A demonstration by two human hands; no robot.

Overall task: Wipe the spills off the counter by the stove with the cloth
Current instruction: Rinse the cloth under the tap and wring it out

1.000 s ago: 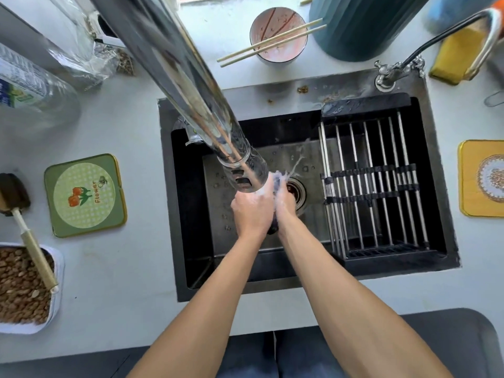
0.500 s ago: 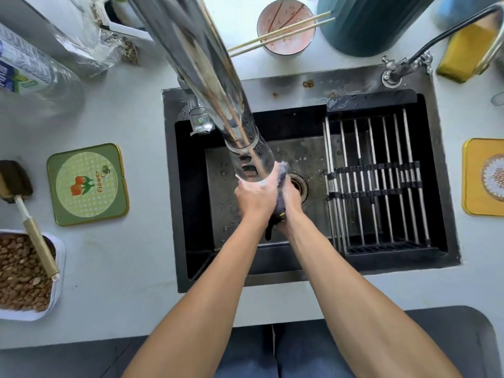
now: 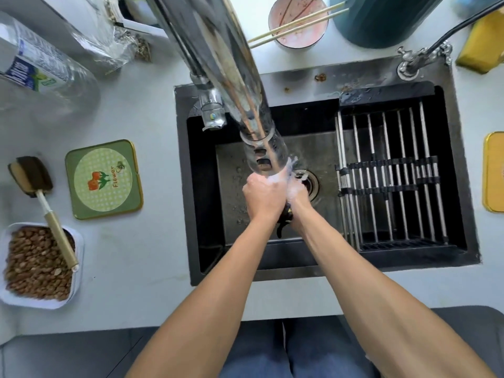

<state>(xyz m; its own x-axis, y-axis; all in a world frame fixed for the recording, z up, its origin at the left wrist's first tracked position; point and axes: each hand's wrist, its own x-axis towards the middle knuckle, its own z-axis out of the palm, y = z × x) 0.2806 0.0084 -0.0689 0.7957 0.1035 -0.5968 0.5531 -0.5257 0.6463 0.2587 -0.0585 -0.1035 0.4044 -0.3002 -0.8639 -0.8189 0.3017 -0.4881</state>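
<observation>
Dark cloth (image 3: 283,214) is bunching between my two palms over the sink (image 3: 461,170), right under the spout of the tap (image 3: 261,148), with water splashing over my knuckles. I am clenching my left hand (image 3: 263,199) around the near side of the wad and pressing my right hand (image 3: 298,195) against its far side, so both sets of fingers are closing on it. Only a dark tail is showing, hanging down toward me between my wrists; judging by that, the long axis is running near to far, the free end pointing at me. As I judge it, I am only wetting or rinsing the cloth. No stove is in view, and the pale tabletop (image 3: 152,246) beside the sink is not yet being wiped, so the whole wiping remains.
</observation>
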